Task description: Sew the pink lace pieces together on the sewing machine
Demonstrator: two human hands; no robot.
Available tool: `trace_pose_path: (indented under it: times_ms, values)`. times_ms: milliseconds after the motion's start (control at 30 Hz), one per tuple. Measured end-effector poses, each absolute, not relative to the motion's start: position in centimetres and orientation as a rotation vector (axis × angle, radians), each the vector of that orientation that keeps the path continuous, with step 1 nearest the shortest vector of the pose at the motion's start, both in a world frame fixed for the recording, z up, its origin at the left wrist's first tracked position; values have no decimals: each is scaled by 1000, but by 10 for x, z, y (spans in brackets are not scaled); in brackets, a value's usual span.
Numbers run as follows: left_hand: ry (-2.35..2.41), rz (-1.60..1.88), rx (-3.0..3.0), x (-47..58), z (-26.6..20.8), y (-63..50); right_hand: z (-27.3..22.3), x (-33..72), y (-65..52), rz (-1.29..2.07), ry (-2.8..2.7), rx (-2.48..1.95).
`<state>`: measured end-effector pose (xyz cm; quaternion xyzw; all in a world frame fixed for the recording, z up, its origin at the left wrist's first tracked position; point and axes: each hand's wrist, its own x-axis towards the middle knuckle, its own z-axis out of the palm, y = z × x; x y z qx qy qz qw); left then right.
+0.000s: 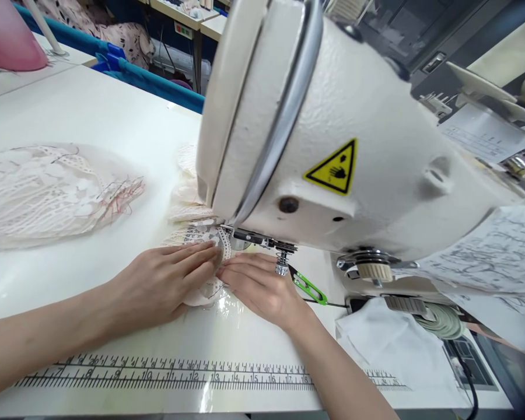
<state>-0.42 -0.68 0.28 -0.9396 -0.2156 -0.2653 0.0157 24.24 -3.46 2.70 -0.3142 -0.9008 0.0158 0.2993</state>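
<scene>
A white sewing machine point(262, 116) leans across the middle of the view. Cream lace fabric point(188, 207) lies gathered at its needle area, which the machine head partly hides. My left hand point(179, 277) rests flat on the lace, fingers stretched toward the needle. Just right of it, my right hand point(260, 286) lies with fingers extended, its fingertips at the lace edge by my left fingertips. Both hands press from above rather than grasp. Green-handled thread snips point(308, 286) lie beyond my right hand, partly hidden by it.
More lace with loose reddish threads point(65, 192) lies on the table's left. A printed ruler point(201, 376) runs along the front edge. White cloth point(389, 344) and a coil of pale green tape point(441, 321) sit at right. Blue fabric edging point(157, 87) borders the table's back.
</scene>
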Motion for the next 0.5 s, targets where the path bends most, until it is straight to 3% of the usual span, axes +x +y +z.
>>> trace_pose_path:
  times_ms: [500]
  values:
    - [-669,-807,-2922,4,11,-4,33,245,-35,-85,-2351,-917]
